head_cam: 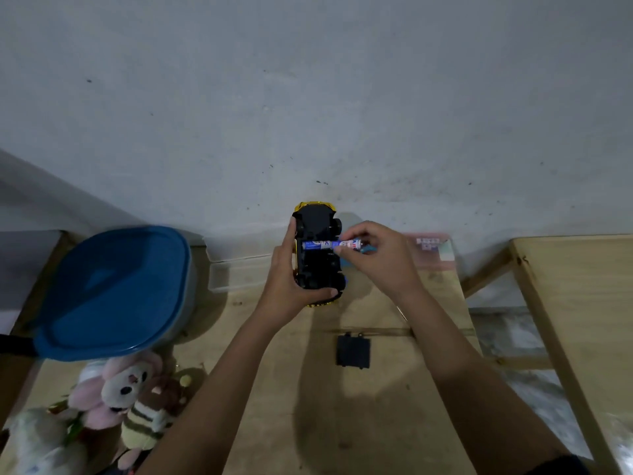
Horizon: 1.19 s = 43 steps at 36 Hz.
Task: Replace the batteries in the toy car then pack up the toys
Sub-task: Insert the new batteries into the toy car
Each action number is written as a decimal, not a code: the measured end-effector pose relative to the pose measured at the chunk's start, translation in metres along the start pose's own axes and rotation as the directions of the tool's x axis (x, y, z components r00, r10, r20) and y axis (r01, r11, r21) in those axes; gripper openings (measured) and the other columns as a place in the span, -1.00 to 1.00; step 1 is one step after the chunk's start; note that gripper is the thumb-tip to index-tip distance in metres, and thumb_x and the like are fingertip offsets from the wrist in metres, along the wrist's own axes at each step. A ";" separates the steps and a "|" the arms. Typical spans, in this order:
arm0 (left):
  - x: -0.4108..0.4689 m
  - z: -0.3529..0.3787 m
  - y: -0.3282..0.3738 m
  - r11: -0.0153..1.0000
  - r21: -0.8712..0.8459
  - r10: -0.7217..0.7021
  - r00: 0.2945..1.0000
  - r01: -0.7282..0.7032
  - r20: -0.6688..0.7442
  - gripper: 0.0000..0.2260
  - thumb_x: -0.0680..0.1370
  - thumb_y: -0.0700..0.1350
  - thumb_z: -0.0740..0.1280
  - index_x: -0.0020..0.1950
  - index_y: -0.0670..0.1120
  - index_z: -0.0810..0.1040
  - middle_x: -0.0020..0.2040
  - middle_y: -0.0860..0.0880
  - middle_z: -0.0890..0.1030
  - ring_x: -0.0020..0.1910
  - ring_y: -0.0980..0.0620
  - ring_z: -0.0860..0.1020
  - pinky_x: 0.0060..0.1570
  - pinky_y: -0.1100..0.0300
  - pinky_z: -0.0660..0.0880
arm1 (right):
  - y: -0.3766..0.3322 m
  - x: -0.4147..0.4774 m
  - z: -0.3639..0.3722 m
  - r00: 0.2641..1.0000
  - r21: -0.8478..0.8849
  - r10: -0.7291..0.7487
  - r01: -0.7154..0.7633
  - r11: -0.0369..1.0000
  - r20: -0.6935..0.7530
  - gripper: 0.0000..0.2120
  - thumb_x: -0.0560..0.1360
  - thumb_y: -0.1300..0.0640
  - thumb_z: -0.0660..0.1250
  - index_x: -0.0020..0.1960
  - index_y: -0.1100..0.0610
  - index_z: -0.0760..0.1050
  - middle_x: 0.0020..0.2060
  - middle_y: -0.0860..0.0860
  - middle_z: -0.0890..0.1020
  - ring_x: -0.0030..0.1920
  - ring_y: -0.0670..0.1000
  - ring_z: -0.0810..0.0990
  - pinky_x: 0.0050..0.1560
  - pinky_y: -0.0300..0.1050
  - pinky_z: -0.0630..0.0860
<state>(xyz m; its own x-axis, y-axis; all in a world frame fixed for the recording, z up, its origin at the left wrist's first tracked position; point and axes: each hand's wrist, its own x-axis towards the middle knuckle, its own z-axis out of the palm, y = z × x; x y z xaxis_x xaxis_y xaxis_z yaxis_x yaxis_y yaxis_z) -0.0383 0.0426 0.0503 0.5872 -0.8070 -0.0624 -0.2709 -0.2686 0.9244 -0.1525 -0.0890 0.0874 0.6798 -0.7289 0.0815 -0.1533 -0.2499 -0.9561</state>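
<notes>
My left hand grips a yellow toy car turned belly up above the wooden table, its black underside facing me. A blue battery lies across the underside. My right hand pinches a second blue and red battery at the car's right side, end to end with the first. The black battery cover lies flat on the table below the car.
A container with a blue lid stands at the left. Plush toys lie at the lower left. A clear plastic lid and a clear box with pink trim sit at the table's back by the wall. Another wooden table stands to the right.
</notes>
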 end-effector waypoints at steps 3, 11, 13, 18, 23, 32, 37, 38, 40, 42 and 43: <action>0.001 0.006 0.008 1.000 -0.012 0.029 0.999 -0.029 0.021 0.17 0.17 -0.08 0.62 0.53 0.21 -0.10 0.31 0.13 0.32 0.34 0.17 0.31 0.23 0.14 0.46 | -0.010 -0.004 0.003 0.994 -0.128 -0.097 0.104 0.986 0.060 -0.86 0.31 0.30 0.50 -0.19 0.13 0.61 -0.19 0.01 0.55 -0.24 -0.17 0.52 -0.20 -0.33 0.50; -0.008 0.007 0.023 0.994 -0.057 0.094 0.991 -0.089 0.097 0.18 0.17 -0.12 0.65 0.53 0.21 -0.10 0.31 0.09 0.33 0.25 0.38 0.31 0.11 0.35 0.41 | -0.037 -0.021 0.009 0.980 -0.299 -0.194 0.199 0.933 0.047 -0.79 0.33 0.34 0.43 -0.07 0.16 0.54 -0.26 -0.07 0.52 -0.26 -0.22 0.49 -0.27 -0.45 0.40; -0.011 0.004 0.024 0.994 -0.063 0.100 0.989 -0.093 0.108 0.19 0.16 -0.12 0.65 0.53 0.20 -0.10 0.31 0.11 0.33 0.27 0.34 0.30 0.13 0.32 0.41 | -0.041 -0.025 0.011 0.975 -0.332 -0.213 0.221 0.917 0.060 -0.82 0.34 0.32 0.44 -0.10 0.16 0.53 -0.28 -0.06 0.56 -0.24 -0.20 0.51 -0.21 -0.45 0.41; -0.020 -0.007 0.024 0.991 -0.075 0.122 0.987 -0.115 0.103 0.19 0.14 -0.09 0.64 0.53 0.19 -0.08 0.29 0.10 0.36 0.28 0.24 0.36 0.16 0.23 0.45 | -0.040 -0.037 0.019 0.954 -0.380 -0.295 0.291 0.878 0.049 -0.83 0.33 0.35 0.45 -0.09 0.20 0.63 -0.17 0.05 0.64 -0.15 -0.03 0.59 -0.07 -0.24 0.53; -0.025 -0.019 0.027 0.990 -0.060 0.132 0.984 -0.125 0.120 0.17 0.13 -0.12 0.63 0.51 0.24 -0.05 0.25 0.03 0.39 0.12 0.36 0.42 0.05 0.23 0.52 | -0.040 -0.048 0.029 0.945 -0.422 -0.327 0.294 0.857 -0.007 -0.83 0.35 0.37 0.44 -0.06 0.25 0.65 -0.15 0.10 0.62 -0.13 0.10 0.61 -0.08 -0.01 0.59; -0.040 -0.038 0.020 0.991 -0.008 0.137 0.982 -0.137 0.132 0.17 0.19 -0.12 0.63 0.52 0.24 -0.11 0.20 0.06 0.35 0.08 0.47 0.35 0.01 0.40 0.44 | -0.055 -0.061 0.047 0.946 -0.404 -0.323 0.309 0.861 0.033 -0.82 0.45 0.18 0.40 0.03 0.18 0.64 -0.12 0.05 0.62 -0.08 0.02 0.58 -0.03 -0.13 0.52; -0.045 -0.050 0.019 0.982 0.009 0.185 0.977 -0.187 0.106 0.16 0.18 -0.13 0.64 0.53 0.20 -0.08 0.19 0.09 0.36 0.11 0.43 0.35 0.02 0.43 0.44 | -0.060 -0.063 0.054 0.937 -0.329 -0.349 0.326 0.886 -0.011 -0.88 0.41 0.20 0.43 -0.06 0.19 0.66 -0.20 0.06 0.62 -0.14 0.05 0.59 -0.11 0.03 0.56; -0.046 -0.052 0.018 0.980 0.009 0.195 0.975 -0.197 0.103 0.16 0.18 -0.13 0.64 0.53 0.19 -0.07 0.19 0.08 0.36 0.12 0.43 0.35 0.03 0.44 0.43 | -0.061 -0.063 0.056 0.936 -0.326 -0.351 0.329 0.886 -0.009 -0.89 0.41 0.21 0.43 -0.08 0.20 0.66 -0.21 0.06 0.61 -0.15 0.06 0.59 -0.12 0.04 0.56; -0.048 -0.054 0.018 0.977 0.017 0.209 0.973 -0.211 0.102 0.15 0.17 -0.13 0.64 0.53 0.18 -0.06 0.19 0.06 0.36 0.12 0.42 0.35 0.04 0.44 0.43 | -0.060 -0.062 0.060 0.933 -0.346 -0.360 0.337 0.876 -0.002 -0.90 0.41 0.20 0.41 -0.12 0.22 0.66 -0.23 0.06 0.60 -0.18 0.08 0.58 -0.15 0.08 0.55; -0.049 -0.056 0.017 0.976 0.021 0.214 0.971 -0.218 0.104 0.15 0.17 -0.13 0.64 0.53 0.18 -0.05 0.19 0.04 0.37 0.11 0.41 0.36 0.07 0.38 0.45 | -0.057 -0.061 0.064 0.930 -0.368 -0.368 0.339 0.866 -0.009 -0.89 0.40 0.19 0.40 -0.17 0.23 0.66 -0.24 0.07 0.59 -0.20 0.10 0.57 -0.19 0.09 0.55; -0.049 -0.056 0.016 0.976 0.021 0.213 0.971 -0.216 0.106 0.16 0.17 -0.14 0.64 0.54 0.17 -0.06 0.18 0.04 0.37 0.11 0.40 0.36 0.08 0.35 0.46 | -0.056 -0.061 0.066 0.928 -0.375 -0.373 0.341 0.862 -0.013 -0.89 0.40 0.19 0.39 -0.18 0.24 0.65 -0.24 0.08 0.59 -0.20 0.11 0.57 -0.19 0.08 0.55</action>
<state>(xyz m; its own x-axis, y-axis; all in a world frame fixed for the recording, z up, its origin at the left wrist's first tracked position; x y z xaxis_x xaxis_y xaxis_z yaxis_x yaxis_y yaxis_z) -0.0289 0.1074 0.0893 0.4319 -0.8968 0.0961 -0.4075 -0.0990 0.9078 -0.1382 0.0115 0.1177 0.6785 -0.5914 0.4357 -0.1691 -0.7030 -0.6908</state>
